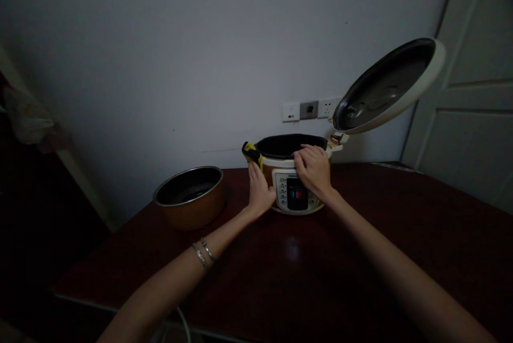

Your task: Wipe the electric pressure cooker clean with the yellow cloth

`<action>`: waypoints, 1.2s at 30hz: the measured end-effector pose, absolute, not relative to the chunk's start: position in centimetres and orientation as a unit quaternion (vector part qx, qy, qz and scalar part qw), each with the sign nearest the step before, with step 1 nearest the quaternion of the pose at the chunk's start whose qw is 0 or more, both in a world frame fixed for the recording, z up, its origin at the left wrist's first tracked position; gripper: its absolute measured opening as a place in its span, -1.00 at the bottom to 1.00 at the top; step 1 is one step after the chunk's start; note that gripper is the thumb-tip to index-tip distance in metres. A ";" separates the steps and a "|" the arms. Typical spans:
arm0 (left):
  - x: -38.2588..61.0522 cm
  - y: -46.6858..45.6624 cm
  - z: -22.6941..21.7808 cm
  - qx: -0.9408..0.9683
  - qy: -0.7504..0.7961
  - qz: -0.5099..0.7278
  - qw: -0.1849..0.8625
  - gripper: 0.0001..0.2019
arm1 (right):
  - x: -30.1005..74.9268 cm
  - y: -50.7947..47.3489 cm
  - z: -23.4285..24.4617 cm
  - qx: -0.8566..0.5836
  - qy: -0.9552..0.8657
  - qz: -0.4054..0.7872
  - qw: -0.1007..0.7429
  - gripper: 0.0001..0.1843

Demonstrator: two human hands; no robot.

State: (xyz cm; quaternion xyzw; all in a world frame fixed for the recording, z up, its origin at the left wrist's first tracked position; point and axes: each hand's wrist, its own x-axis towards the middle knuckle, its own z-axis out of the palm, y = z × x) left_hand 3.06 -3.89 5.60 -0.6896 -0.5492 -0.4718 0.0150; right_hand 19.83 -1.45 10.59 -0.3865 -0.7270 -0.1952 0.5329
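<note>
Head view, and I have both hands on the electric pressure cooker, which sits near the far edge of the dark red table, close to the wall. My right hand curls narrowly over the rim at the front right, and my left hand lies against the cooker's left side, though I cannot tell whether its fingers close on anything. The cooker will likely handle as a stiff, bulky, fairly heavy body with a smooth, slippery shell, so I would take it low on both sides and not by the raised lid, which looks fragile at its hinge. A yellow cloth bunches at the left rim, and what it covers is hidden. The dark lining hides any contents, the cooker's far side is out of sight, and a metal pot stands to the left in dim light
</note>
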 end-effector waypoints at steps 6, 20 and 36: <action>4.6 -6.7 1.1 -0.672 -0.597 -0.431 -0.076 -0.07 | 19.9 -1.1 10.4 -0.382 -0.724 -0.197 0.540 -0.67; 4.9 -8.5 1.3 -0.550 -0.615 -0.510 -0.243 -0.29 | 20.2 -1.3 10.8 -0.387 -0.741 -0.199 0.511 -0.66; 0.1 -7.3 4.6 -0.428 -0.664 -0.539 -0.291 -0.67 | 24.1 -3.8 12.3 -0.301 -0.765 -0.086 0.563 -0.67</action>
